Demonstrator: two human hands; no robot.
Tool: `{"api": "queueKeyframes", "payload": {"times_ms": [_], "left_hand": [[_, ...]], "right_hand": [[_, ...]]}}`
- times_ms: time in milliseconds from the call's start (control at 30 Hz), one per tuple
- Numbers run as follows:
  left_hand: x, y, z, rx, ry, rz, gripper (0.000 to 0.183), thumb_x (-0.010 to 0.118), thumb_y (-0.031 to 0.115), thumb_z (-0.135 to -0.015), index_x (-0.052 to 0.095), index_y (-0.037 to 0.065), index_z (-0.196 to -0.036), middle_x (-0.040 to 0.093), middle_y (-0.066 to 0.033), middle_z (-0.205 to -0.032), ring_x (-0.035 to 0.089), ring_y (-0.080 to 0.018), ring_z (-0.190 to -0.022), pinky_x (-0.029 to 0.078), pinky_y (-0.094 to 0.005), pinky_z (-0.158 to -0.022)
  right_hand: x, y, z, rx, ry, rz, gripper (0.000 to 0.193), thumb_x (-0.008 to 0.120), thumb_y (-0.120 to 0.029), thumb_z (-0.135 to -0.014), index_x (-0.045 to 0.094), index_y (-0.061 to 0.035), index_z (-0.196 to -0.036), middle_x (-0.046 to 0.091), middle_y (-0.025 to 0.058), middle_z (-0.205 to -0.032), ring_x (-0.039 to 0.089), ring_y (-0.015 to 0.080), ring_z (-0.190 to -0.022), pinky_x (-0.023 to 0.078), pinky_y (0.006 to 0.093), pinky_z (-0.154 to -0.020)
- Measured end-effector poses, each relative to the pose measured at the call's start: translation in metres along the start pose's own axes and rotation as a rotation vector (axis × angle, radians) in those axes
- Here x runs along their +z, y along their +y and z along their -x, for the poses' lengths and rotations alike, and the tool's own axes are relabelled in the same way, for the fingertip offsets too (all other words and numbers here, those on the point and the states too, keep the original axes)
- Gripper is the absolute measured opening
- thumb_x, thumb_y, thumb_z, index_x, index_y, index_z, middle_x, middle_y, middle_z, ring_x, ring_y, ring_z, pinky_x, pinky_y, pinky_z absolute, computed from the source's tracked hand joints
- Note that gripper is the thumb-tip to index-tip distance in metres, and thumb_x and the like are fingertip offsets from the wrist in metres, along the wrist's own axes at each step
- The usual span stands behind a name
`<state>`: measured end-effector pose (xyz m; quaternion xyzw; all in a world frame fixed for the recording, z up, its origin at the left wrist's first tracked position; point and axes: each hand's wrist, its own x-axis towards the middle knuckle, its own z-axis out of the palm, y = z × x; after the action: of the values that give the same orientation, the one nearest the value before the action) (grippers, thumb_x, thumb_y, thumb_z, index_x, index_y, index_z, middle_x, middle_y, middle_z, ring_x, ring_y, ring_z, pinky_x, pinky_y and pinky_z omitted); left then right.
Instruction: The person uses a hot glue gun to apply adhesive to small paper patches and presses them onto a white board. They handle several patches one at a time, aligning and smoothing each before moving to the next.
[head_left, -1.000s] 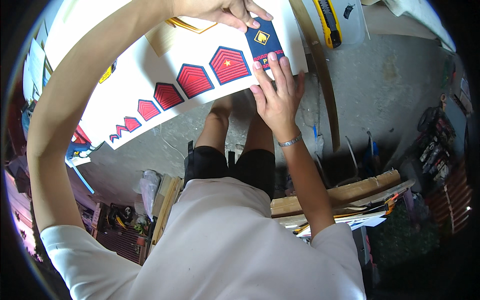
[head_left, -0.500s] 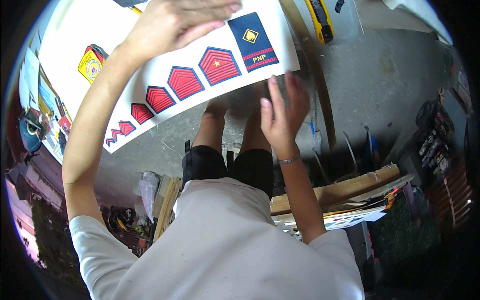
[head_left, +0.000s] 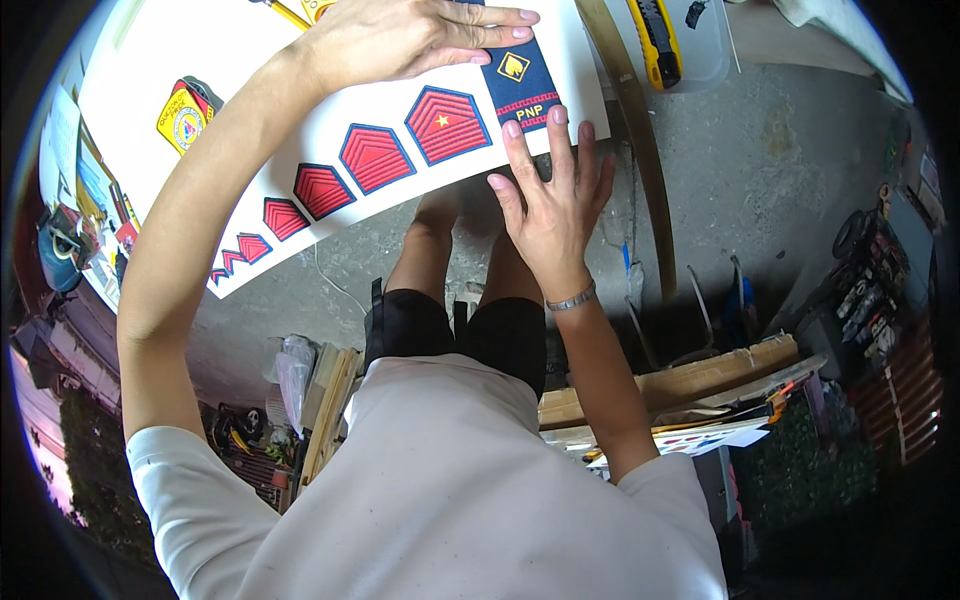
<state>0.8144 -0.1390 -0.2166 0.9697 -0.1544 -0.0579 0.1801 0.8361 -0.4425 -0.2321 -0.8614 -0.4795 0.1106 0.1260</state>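
Observation:
A dark navy rectangular patch [head_left: 522,85], with a gold diamond emblem and red bands, lies near the right end of a white sheet or board [head_left: 255,135]. Flat across the upper part of this patch rest the stretched fingers of my left hand [head_left: 425,40]. My right hand [head_left: 550,215] has its fingers spread, with two fingertips at the patch's lower edge. Left of the patch runs a row of red chevron patches with blue borders, shrinking in size; the largest [head_left: 437,148] bears a gold star. Neither hand grips anything.
A yellow-and-black utility knife [head_left: 657,45] lies on a clear plastic container [head_left: 708,62]. Beside the sheet runs a long brown strip [head_left: 648,190]. A yellow and red badge [head_left: 186,118] sits at left. Cardboard [head_left: 715,372] and wood pieces [head_left: 328,410] stand below on the concrete floor [head_left: 780,150].
My left hand has moved right, its fingers now over the navy patch. The right hand has come up and left, bringing its fingertips to the patch's lower edge. The sheet has shifted slightly in view.

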Motion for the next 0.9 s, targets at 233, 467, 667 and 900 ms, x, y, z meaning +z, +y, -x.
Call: {"api": "queueKeyframes", "payload": {"times_ms": [233,467,667,900], "left_hand": [[-0.005,0.001,-0.001,0.022,-0.051,0.051,0.047,0.046,0.042,-0.103,0.059,0.023,-0.144,0.051,0.0126,-0.154,0.023,-0.0136,-0.156,0.006,-0.0468,-0.131],[-0.043,0.069,0.081,-0.542,0.564,0.017,0.035,0.066,0.023,-0.098,0.071,0.013,-0.131,0.068,-0.0061,-0.136,0.055,-0.0262,-0.137,0.041,-0.0457,-0.117],[-0.007,0.206,0.157,-1.072,0.766,0.809,0.025,0.068,0.024,-0.098,0.078,0.001,-0.098,0.076,-0.0163,-0.089,0.074,-0.0298,-0.081,0.056,-0.0366,-0.074],[0.086,0.273,0.222,-1.304,0.384,1.076,0.034,0.068,0.037,-0.098,0.078,0.005,-0.104,0.076,-0.0188,-0.095,0.074,-0.0331,-0.087,0.056,-0.0386,-0.078]], "right_hand": [[0.005,0.007,0.009,-0.021,-0.059,0.016,0.055,0.066,-0.045,-0.096,0.056,-0.0334,-0.149,0.034,0.0117,-0.165,0.033,0.0448,-0.147,0.026,0.072,-0.113],[-0.051,0.023,0.088,0.067,-0.089,-0.181,0.055,0.062,-0.025,-0.101,0.051,-0.0037,-0.149,0.045,0.0215,-0.156,0.044,0.0411,-0.141,0.034,0.0519,-0.117],[-0.076,0.034,0.104,0.136,-0.043,-0.186,0.05,0.056,-0.023,-0.104,0.049,-0.0018,-0.149,0.05,0.0254,-0.149,0.048,0.0434,-0.138,0.039,0.0507,-0.113],[-0.071,0.009,0.024,0.088,0.067,-0.179,0.047,0.049,-0.024,-0.107,0.05,0.0025,-0.146,0.05,0.028,-0.149,0.047,0.0446,-0.138,0.037,0.0502,-0.114]]}}
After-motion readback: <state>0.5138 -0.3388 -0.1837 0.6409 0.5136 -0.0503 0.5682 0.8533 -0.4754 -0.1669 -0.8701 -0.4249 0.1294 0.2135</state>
